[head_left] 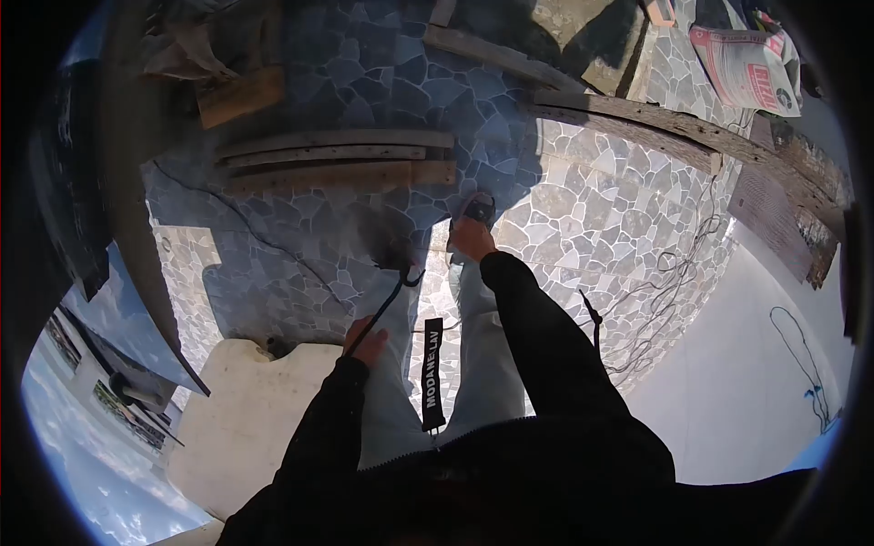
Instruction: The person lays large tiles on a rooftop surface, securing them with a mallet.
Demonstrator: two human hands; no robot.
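Observation:
My left hand (366, 344) is closed around the lower end of a dark rod (387, 305) with a curved hook at its far end. The hook lies over my left leg, near my left foot, which is in dark shadow. My right hand (472, 238) reaches down at my right leg, just behind the dark shoe (480, 207). Its fingers look bent, and whatever they hold, if anything, is too small to make out. Between my legs hangs a black strap (432, 373) with white lettering.
Wooden boards (337, 173) lie on the stone-patterned floor (583, 218) ahead. Long beams (637, 114) cross at the upper right, near a white and red sack (746, 73). Loose cord (674, 264) trails at the right. A pale container (246, 409) stands at the left.

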